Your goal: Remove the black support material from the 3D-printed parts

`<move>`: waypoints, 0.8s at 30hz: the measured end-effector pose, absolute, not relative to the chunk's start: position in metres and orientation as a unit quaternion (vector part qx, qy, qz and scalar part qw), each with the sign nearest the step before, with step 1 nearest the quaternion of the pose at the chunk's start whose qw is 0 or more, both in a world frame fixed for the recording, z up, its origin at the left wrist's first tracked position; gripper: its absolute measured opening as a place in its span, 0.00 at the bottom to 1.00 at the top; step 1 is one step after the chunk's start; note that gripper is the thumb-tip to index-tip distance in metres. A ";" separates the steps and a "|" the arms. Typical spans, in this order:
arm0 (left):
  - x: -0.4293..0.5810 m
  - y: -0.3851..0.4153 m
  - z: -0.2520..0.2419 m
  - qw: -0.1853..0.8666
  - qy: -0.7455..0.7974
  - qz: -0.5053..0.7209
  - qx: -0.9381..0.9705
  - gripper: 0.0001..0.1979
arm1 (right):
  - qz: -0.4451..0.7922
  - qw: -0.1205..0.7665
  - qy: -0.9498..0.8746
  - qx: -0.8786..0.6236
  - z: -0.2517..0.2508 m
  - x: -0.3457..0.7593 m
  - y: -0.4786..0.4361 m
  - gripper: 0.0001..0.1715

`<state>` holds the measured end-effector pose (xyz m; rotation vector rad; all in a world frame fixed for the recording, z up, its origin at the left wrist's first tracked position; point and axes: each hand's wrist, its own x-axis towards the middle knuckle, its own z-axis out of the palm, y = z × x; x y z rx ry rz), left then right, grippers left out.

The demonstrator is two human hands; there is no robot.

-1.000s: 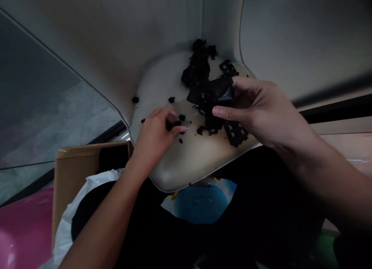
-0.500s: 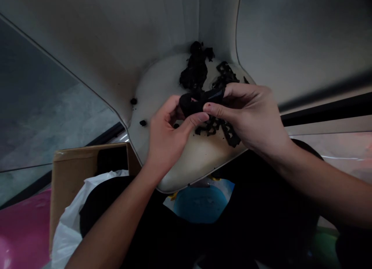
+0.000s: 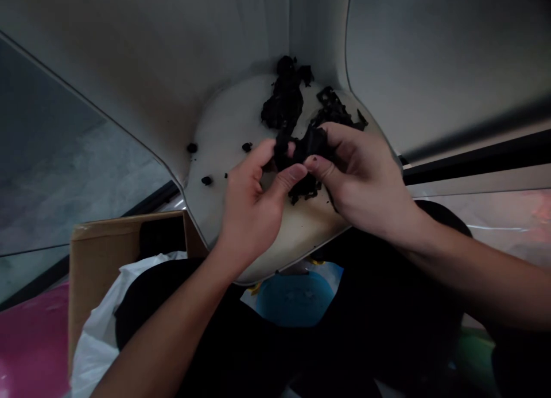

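Observation:
Both my hands meet over a cream chair seat (image 3: pixel 228 134). My left hand (image 3: pixel 253 203) pinches one end of a black piece (image 3: pixel 307 143), thumb pressed against the fingers. My right hand (image 3: pixel 361 180) is closed on the other end of the same black piece. A heap of black scraps (image 3: pixel 284 102) lies at the back of the seat, and a lattice-like black scrap (image 3: pixel 333 108) lies to its right. Small black crumbs (image 3: pixel 205 180) dot the seat's left side.
A cardboard box (image 3: pixel 99 243) lined with a white plastic bag (image 3: pixel 101 323) stands at lower left, with pink material (image 3: pixel 30 340) beside it. A blue round container (image 3: pixel 295 300) sits under the seat's front edge. The chair's cream backrest (image 3: pixel 172 48) rises behind.
My left hand left the crumbs on the seat and rose to join my right hand on the black piece. Both hands drew closer together and slightly left.

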<state>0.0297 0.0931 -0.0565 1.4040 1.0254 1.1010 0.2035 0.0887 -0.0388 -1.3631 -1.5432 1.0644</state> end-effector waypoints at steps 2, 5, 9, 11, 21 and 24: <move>0.028 0.095 -0.054 0.565 0.408 0.439 0.567 0.11 | 0.415 0.400 -0.615 -0.539 -0.035 0.203 0.088 0.19; 0.022 0.095 -0.052 0.651 0.351 0.416 0.529 0.10 | 0.415 0.397 -0.619 -0.536 -0.031 0.205 0.086 0.19; 0.010 0.088 -0.051 0.702 0.321 0.373 0.515 0.09 | 0.411 0.423 -0.596 -0.546 -0.028 0.214 0.089 0.15; 0.006 0.084 -0.052 0.708 0.321 0.357 0.518 0.12 | 0.416 0.443 -0.579 -0.543 -0.029 0.219 0.093 0.12; 0.015 0.091 -0.066 0.598 0.405 0.454 0.522 0.17 | 0.544 0.437 -0.551 -0.458 -0.031 0.212 0.090 0.25; 0.019 0.090 -0.068 0.511 0.450 0.464 0.567 0.17 | 0.498 0.426 -0.567 -0.500 -0.032 0.208 0.088 0.28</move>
